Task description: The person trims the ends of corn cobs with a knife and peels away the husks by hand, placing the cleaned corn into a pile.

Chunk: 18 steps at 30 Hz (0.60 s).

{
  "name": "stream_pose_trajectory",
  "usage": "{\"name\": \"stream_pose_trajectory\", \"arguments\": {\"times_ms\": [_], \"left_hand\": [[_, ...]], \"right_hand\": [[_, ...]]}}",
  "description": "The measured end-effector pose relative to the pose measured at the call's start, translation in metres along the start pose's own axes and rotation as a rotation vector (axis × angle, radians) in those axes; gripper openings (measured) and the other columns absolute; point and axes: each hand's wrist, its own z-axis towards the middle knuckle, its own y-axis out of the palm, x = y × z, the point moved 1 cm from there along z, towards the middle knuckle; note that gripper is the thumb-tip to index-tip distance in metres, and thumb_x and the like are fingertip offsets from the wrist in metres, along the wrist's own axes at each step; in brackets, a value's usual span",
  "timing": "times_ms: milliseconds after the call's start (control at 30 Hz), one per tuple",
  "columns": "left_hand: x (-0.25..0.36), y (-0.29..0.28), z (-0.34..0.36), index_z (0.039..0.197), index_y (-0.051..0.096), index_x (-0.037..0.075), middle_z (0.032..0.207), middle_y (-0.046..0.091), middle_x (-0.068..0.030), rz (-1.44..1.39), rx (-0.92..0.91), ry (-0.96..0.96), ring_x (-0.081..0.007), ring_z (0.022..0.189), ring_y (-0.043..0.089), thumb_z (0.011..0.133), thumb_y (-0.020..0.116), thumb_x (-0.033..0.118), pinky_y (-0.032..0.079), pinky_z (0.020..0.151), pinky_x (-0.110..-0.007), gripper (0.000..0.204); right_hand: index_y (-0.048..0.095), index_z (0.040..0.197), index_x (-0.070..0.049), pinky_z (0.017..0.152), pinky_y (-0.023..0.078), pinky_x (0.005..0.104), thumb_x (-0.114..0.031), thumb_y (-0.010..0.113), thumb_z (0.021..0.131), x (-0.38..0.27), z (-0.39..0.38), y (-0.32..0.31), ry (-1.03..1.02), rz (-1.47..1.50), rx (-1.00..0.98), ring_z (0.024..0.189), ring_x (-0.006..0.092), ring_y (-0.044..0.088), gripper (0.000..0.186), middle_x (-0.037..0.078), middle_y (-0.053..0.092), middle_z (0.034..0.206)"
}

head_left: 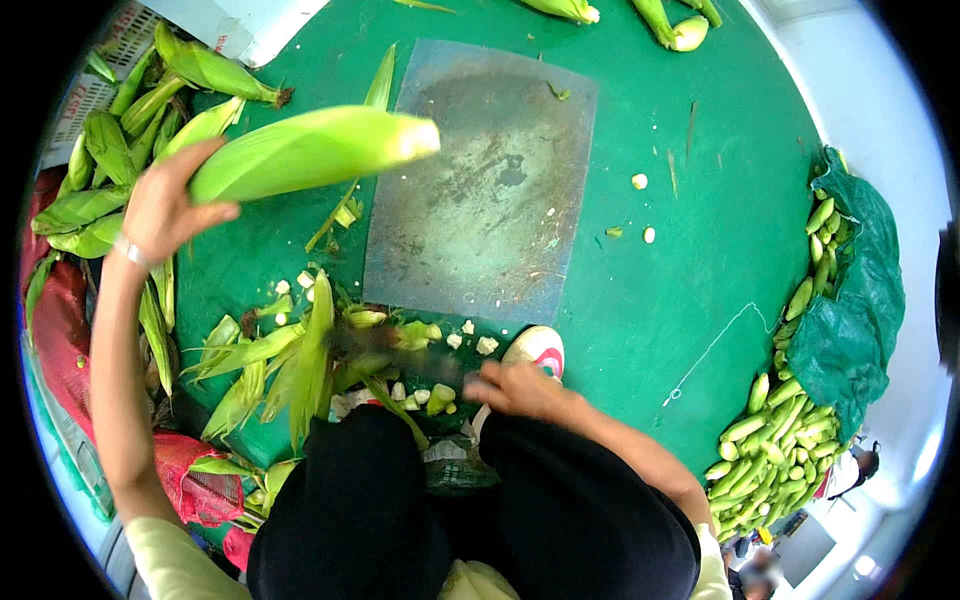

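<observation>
An unshucked ear of corn point(310, 150) lies across my left hand point(170, 200), closed round its far-left end. The ear's pale cut end points right, above the edge of a dark worn board point(480, 190). Low in front of my knees, my right hand point(520, 388) is closed on the handle of what looks like a knife point(395, 352). Its dark blade is smeared by motion and points left, over husk scraps point(310, 360) and pale cut stubs point(486, 345). Part of that heap is hidden behind the blade and my knees.
Unshucked corn ears point(110, 150) pile up at the left by a white crate point(85, 105) and red mesh sacking point(65, 350). At the right, many green ears point(775, 450) spill from a green sack point(850, 300). More ears point(690, 33) lie at the far edge of the green floor point(680, 290).
</observation>
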Motion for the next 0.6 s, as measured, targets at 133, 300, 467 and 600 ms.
{"name": "stream_pose_trajectory", "arguments": {"times_ms": [133, 300, 467, 600], "left_hand": [[0.084, 0.017, 0.096, 0.112, 0.058, 0.017, 0.131, 0.043, -0.0094, 0.6, -0.366, 0.442, -0.0345, 0.13, 0.027, 0.059, 0.075, 0.025, 0.023, 0.105, -0.053, 0.056], [0.145, 0.118, 0.123, 0.107, 0.062, 0.023, 0.139, 0.032, -0.0079, 0.815, -0.369, 0.832, -0.0311, 0.131, 0.025, 0.065, 0.07, 0.021, 0.02, 0.103, -0.059, 0.043], [0.133, 0.188, 0.074, 0.133, 0.033, 0.026, 0.13, 0.039, -0.0155, 0.132, -0.049, -0.004, -0.0333, 0.12, 0.038, 0.061, 0.074, 0.038, 0.031, 0.095, -0.053, 0.083], [0.11, 0.186, 0.052, 0.134, 0.03, 0.022, 0.114, 0.05, -0.0132, 0.257, -0.21, -0.165, -0.0313, 0.105, 0.05, 0.059, 0.076, 0.036, 0.04, 0.084, -0.045, 0.089]], "right_hand": [[0.054, 0.082, -0.004, 0.059, 0.045, 0.045, -0.049, 0.05, 0.086, 0.005, -0.042, -0.008, -0.18, 0.101, -0.13, 0.067, 0.0419, 0.058, 0.046, 0.024, 0.057, 0.069], [0.052, 0.082, -0.002, 0.052, 0.044, 0.0383, -0.036, 0.055, 0.087, 0.031, -0.079, -0.032, -0.026, 0.321, 0.231, 0.055, 0.0365, 0.054, 0.035, 0.019, 0.053, 0.062], [0.05, 0.079, -0.001, 0.051, 0.043, 0.0359, -0.034, 0.053, 0.088, 0.052, -0.088, -0.031, 0.149, 0.368, 0.512, 0.051, 0.0279, 0.055, 0.034, 0.016, 0.05, 0.056], [0.049, 0.078, 0.001, 0.054, 0.043, 0.0395, -0.031, 0.049, 0.09, 0.027, -0.034, -0.053, 0.247, 0.491, 0.647, 0.053, 0.0319, 0.054, 0.034, 0.018, 0.051, 0.058]]}}
